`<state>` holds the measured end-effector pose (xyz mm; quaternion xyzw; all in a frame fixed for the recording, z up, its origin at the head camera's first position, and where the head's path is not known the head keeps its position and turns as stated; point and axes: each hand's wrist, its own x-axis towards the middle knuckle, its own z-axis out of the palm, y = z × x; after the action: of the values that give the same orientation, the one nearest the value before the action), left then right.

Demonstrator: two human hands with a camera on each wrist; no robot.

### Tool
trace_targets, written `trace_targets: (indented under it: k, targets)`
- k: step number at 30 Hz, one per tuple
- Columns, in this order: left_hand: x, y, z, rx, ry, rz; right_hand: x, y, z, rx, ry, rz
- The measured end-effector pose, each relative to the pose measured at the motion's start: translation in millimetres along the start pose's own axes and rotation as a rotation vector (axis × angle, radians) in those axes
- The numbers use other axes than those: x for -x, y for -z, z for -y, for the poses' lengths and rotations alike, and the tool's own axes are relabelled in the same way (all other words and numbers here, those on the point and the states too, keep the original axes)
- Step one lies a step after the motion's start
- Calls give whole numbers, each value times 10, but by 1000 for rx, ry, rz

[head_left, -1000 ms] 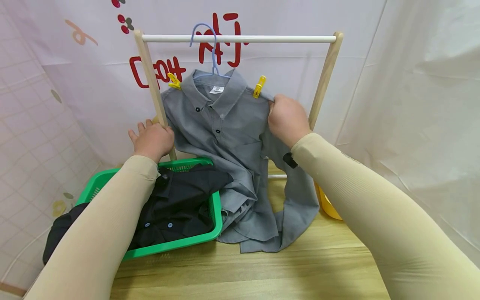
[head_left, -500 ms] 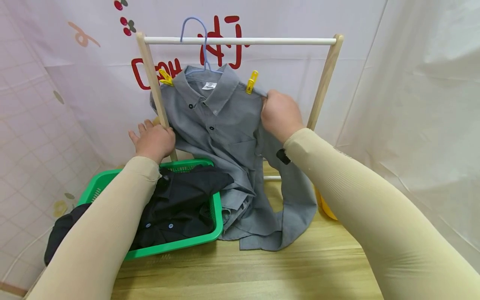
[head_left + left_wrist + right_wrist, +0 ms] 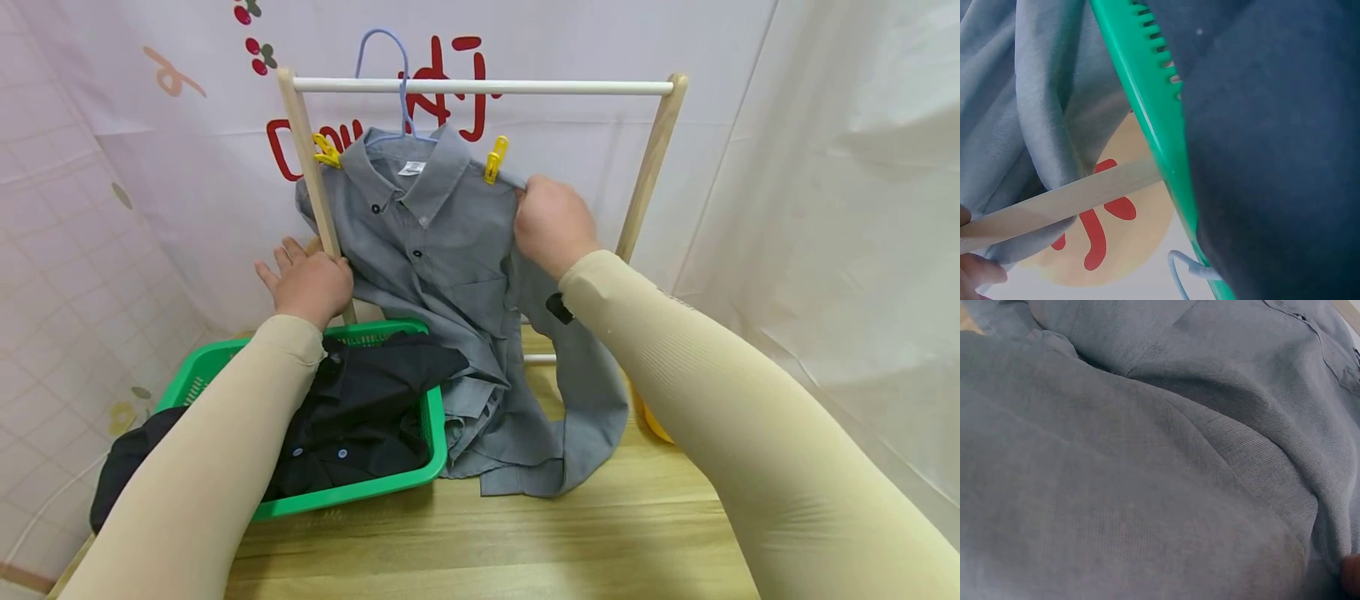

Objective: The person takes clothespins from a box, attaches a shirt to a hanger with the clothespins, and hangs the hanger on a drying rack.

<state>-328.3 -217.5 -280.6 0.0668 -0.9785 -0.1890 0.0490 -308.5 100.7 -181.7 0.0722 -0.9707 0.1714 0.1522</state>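
Note:
A grey button-up shirt (image 3: 465, 242) is on a blue hanger (image 3: 406, 92). Its hook arches above the rack's white bar, and the stem crosses in front of the bar. Yellow clothespins (image 3: 495, 160) sit at both shoulders. My right hand (image 3: 557, 225) grips the shirt near the shoulder on the right; in the right wrist view, grey cloth (image 3: 1147, 469) fills the picture and only a fingertip shows. My left hand (image 3: 311, 287) holds the rack's left wooden post (image 3: 318, 196), several fingers spread out. The left wrist view has fingers (image 3: 982, 270) on both sides of that post.
In front of the rack, a green basket (image 3: 352, 493) with black clothing (image 3: 360, 408) stands on the wooden table (image 3: 480, 542). A yellow container (image 3: 654, 421) is partly hidden behind my right forearm. A printed white curtain (image 3: 570, 42) hangs behind.
My right hand has shifted left and slightly up, taking the shirt's shoulder, the hanger and the clothespins with it. The left hand has stayed at the post.

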Motion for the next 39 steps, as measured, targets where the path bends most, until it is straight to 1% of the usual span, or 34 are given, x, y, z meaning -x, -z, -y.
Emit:
trace_targets:
  k: [5, 17, 31, 39]
  targets:
    - [17, -11, -9, 8, 4, -8, -14, -7, 34, -17, -12, 35]
    - [57, -1, -32, 12, 11, -18, -48, -77, 49, -8, 20, 40]
    - [74, -20, -41, -2, 10, -37, -15, -173, -30, -11, 46, 58]
    - [70, -31, -41, -6, 10, -41, 25, -233, -62, 0, 42, 87]
